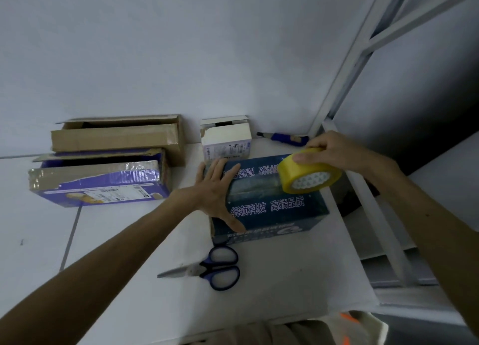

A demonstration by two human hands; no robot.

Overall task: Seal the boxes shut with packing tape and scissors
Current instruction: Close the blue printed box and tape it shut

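Note:
A dark blue box [272, 209] with white lettering lies on the white surface, a strip of clear tape running along its top seam. My left hand [215, 189] presses flat on the box's left end, fingers spread. My right hand [334, 150] grips a yellow tape roll [308, 173] over the right end of the seam, the roll touching the box top. Blue-handled scissors [207, 269] lie shut on the surface just in front of the box.
A purple box [103, 178] and a brown cardboard box [116, 137] with open flaps sit at the left by the wall. A small white box [225, 139] stands behind. A blue utility knife [282, 138] lies at the back right. White frame rails [383, 235] border the right.

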